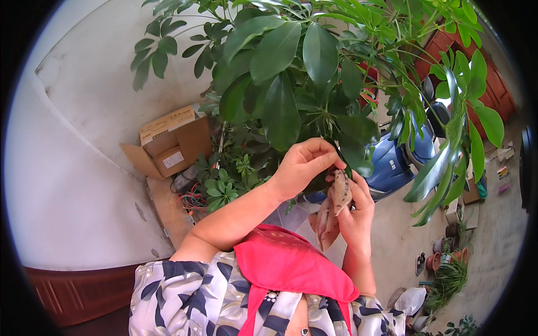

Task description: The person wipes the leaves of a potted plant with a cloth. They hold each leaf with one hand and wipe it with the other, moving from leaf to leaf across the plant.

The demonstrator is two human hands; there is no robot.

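Note:
A tall umbrella plant with glossy green leaves [281,111] stands before me. My left hand [304,166] is raised at its lower leaves, thumb and index finger pinched together at a leaf's edge. Just right of it, my right hand [357,206] holds a crumpled, stained cloth [328,220], which hangs down from the fingers. Part of the cloth rises between both hands, close to the left fingertips. Leaves and fingers hide the exact spot that the left hand pinches. A red apron [290,260] covers my chest below the hands.
An open cardboard box [180,147] stands at the left near the white wall [84,180], with coiled wires [194,198] beside it. Behind the leaves at the right is a blue scooter [388,164]. Several potted plants [449,273] line the lower right.

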